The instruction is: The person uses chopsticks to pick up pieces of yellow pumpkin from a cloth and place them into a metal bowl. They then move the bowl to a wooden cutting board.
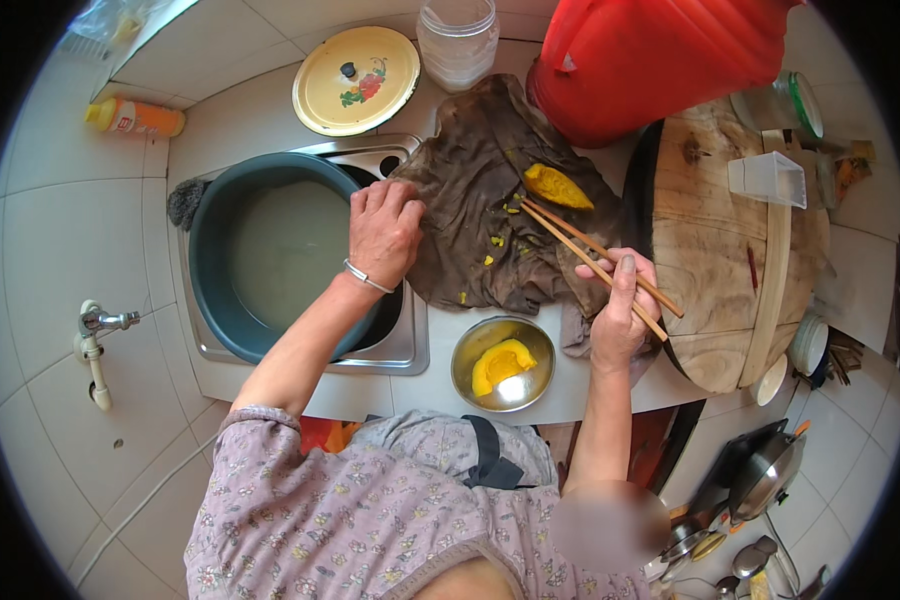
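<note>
My right hand (624, 304) holds a pair of wooden chopsticks (589, 259). Their tips touch small yellow bits (511, 204) on a crumpled dark brown cloth (465, 225), just below a piece of yellow pumpkin (559, 187). My left hand (385, 229), with a silver bangle at the wrist, is curled between the cloth's left edge and the rim of a grey-green basin (199, 247). Its fingertips are hidden, so whether it grips the cloth does not show. A stainless steel bowl (465, 394) in front of me contains a curved pumpkin piece (501, 366).
Cloudy water fills the basin, which sits in a metal sink (412, 352). Behind stand an enamel lid (315, 82), a plastic jar (457, 56) and a large red plastic container (660, 67). A round wooden board (705, 277) to the right carries a clear plastic box (766, 180).
</note>
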`<state>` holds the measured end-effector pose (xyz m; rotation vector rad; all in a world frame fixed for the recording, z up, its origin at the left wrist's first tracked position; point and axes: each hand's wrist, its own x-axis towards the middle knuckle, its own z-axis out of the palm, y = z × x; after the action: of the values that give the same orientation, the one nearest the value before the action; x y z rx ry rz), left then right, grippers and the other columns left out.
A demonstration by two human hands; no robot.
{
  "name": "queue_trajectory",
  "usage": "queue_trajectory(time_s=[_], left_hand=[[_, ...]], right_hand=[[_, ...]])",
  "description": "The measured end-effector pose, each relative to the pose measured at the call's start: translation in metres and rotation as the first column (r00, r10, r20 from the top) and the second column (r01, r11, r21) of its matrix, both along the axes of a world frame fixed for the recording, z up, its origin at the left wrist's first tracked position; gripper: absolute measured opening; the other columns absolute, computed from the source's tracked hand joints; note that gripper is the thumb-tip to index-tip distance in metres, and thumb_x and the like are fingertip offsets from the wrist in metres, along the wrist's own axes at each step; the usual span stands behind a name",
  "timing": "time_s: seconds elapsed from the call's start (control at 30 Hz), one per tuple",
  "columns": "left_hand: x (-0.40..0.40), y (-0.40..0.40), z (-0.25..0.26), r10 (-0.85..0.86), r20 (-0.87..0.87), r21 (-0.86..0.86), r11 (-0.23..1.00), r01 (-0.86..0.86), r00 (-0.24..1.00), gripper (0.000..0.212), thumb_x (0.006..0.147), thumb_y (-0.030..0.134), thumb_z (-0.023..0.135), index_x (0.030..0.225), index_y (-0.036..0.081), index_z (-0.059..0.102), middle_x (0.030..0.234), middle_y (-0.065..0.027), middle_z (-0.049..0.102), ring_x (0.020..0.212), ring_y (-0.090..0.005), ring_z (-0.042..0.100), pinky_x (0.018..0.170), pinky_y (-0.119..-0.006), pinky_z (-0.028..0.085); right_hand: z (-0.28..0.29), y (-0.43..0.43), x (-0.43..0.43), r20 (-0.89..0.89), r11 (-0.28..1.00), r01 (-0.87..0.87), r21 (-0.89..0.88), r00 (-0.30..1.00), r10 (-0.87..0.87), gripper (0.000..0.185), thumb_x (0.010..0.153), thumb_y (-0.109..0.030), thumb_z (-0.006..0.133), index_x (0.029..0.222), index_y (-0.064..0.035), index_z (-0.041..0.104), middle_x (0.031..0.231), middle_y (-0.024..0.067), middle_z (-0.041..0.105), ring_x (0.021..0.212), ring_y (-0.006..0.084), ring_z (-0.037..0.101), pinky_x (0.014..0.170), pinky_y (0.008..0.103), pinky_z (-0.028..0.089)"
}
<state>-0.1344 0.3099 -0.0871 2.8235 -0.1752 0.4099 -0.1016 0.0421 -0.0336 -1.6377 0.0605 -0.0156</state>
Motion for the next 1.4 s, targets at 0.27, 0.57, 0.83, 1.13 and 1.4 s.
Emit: queue_trajectory(time_s=[0.27, 0.57, 0.83, 1.13, 1.4], left_hand=[[-0.019, -0.049, 0.014, -0.258, -0.058, -0.192, 0.951, 0.242, 0.964, 0.042, 0.058, 0.007, 0.07, 0.099, 0.01, 0.063, 0.097, -0.0056, 0.055, 0.096, -0.0252, 0.052, 0.083, -0.038, 0.038], [0.011, -0.066, 0.007, -0.499, -0.151, 0.008, 0.863, 0.506, 0.854, 0.017, 0.069, 0.019, 0.059, 0.08, 0.007, 0.065, 0.089, -0.0059, 0.053, 0.091, -0.0216, 0.048, 0.08, -0.034, 0.037], [0.013, -0.07, 0.001, -0.563, -0.116, 0.019, 0.822, 0.569, 0.818, 0.014, 0.067, 0.02, 0.057, 0.065, 0.007, 0.059, 0.086, -0.0053, 0.051, 0.089, -0.021, 0.048, 0.078, -0.034, 0.037], [0.01, -0.067, 0.004, -0.664, -0.157, -0.064, 0.745, 0.664, 0.731, 0.015, 0.067, 0.022, 0.058, 0.061, 0.008, 0.058, 0.083, -0.0034, 0.05, 0.087, -0.0202, 0.047, 0.074, -0.033, 0.036], [0.006, -0.059, 0.003, -0.725, -0.188, -0.11, 0.686, 0.719, 0.663, 0.012, 0.068, 0.021, 0.06, 0.064, 0.009, 0.059, 0.082, -0.0027, 0.05, 0.086, -0.0211, 0.047, 0.073, -0.033, 0.036]], right_hand=[[0.006, 0.005, -0.004, -0.071, 0.998, -0.048, 0.027, 0.996, 0.05, 0.025, 0.099, -0.017, 0.044, 0.101, 0.004, 0.057, 0.087, 0.0096, 0.057, 0.069, 0.0155, 0.062, 0.066, 0.0265, 0.051], [0.0, 0.0, -0.002, 0.009, 1.0, 0.015, -0.001, 1.0, -0.015, 0.024, 0.099, -0.017, 0.044, 0.103, 0.0036, 0.055, 0.088, 0.0093, 0.057, 0.071, 0.0155, 0.063, 0.069, 0.0258, 0.049], [-0.004, 0.01, 0.003, 0.001, 0.999, -0.047, -0.015, 0.999, 0.047, 0.022, 0.099, -0.015, 0.044, 0.102, 0.0041, 0.056, 0.095, 0.0092, 0.055, 0.072, 0.0161, 0.063, 0.069, 0.0264, 0.049], [-0.007, 0.01, 0.004, 0.042, 0.999, 0.001, -0.045, 0.999, 0.001, 0.023, 0.099, -0.016, 0.044, 0.102, 0.0043, 0.054, 0.092, 0.0095, 0.056, 0.071, 0.017, 0.063, 0.069, 0.0274, 0.05], [0.019, -0.019, -0.007, -0.004, 0.927, 0.188, 0.325, 0.98, -0.198, 0.03, 0.098, -0.023, 0.044, 0.097, 0.0046, 0.055, 0.081, 0.0118, 0.059, 0.063, 0.0213, 0.061, 0.062, 0.0354, 0.055]])
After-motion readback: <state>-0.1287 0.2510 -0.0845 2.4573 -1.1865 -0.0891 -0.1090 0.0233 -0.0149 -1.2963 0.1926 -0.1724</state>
